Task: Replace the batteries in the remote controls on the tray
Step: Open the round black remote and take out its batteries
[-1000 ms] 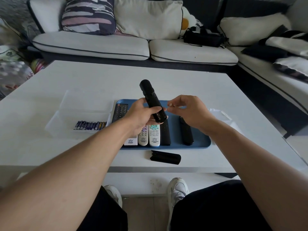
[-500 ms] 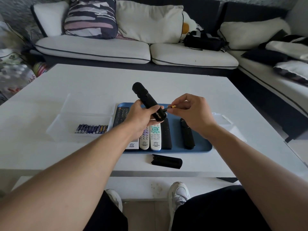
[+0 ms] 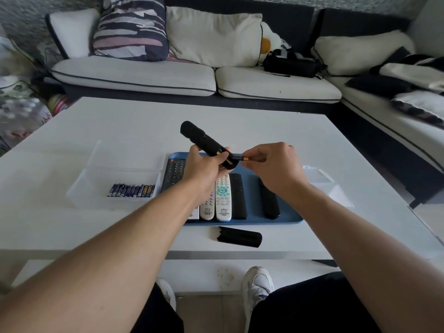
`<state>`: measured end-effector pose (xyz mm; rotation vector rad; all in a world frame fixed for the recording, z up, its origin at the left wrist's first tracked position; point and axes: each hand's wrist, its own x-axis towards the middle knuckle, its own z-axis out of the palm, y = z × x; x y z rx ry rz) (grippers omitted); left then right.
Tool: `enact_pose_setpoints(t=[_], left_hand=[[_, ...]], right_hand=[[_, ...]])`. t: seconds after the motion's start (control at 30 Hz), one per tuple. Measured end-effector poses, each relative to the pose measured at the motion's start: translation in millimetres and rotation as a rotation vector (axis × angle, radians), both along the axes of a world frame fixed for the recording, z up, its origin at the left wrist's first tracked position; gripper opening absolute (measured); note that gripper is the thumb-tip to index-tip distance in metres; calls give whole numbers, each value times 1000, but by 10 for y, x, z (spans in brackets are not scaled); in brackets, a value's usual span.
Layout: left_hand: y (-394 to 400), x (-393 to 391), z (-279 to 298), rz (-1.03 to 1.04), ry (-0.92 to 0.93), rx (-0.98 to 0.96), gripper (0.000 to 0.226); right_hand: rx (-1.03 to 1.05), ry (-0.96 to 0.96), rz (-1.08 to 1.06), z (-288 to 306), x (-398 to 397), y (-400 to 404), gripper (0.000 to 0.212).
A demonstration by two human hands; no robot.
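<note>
My left hand (image 3: 200, 173) grips a black remote control (image 3: 203, 141), tilted up and away above the blue tray (image 3: 292, 218). My right hand (image 3: 271, 165) pinches a black and gold battery (image 3: 240, 157) at the remote's open lower end. Several remotes lie side by side on the tray: a dark one (image 3: 173, 174), two white ones (image 3: 223, 198) and two black ones (image 3: 269, 201). The black battery cover (image 3: 239, 236) lies on the table in front of the tray.
A clear plastic box (image 3: 96, 186) left of the tray holds a row of blue batteries (image 3: 131, 190). Another clear container (image 3: 323, 182) sits right of the tray. The white table (image 3: 240, 123) is ringed by sofas with cushions; my shoes show below its edge.
My right hand has drawn the battery out from the remote's lower end toward the right. The left hand keeps its grip on the remote, which now tilts a little more to the left.
</note>
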<state>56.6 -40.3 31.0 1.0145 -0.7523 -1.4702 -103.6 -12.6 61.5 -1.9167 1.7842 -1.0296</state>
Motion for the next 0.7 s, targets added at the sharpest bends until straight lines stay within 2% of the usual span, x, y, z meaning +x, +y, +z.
enact_pose_setpoints(t=[0.33,0.47,0.57,0.7], left_hand=[[34,-17,15,-89,-81,-44,41],[51,-3,24,-149,-127,-43,37],[61,22,22,-206,-162,-34,39],[65,69,44,-319,-154,-5,39]], right_hand=[[45,280,66,66,25,43,14],[52,126,87,23,-30,33,16],[85,88,107,-5,-59,34,21],[258,-76,118,-22,-64,45,32]])
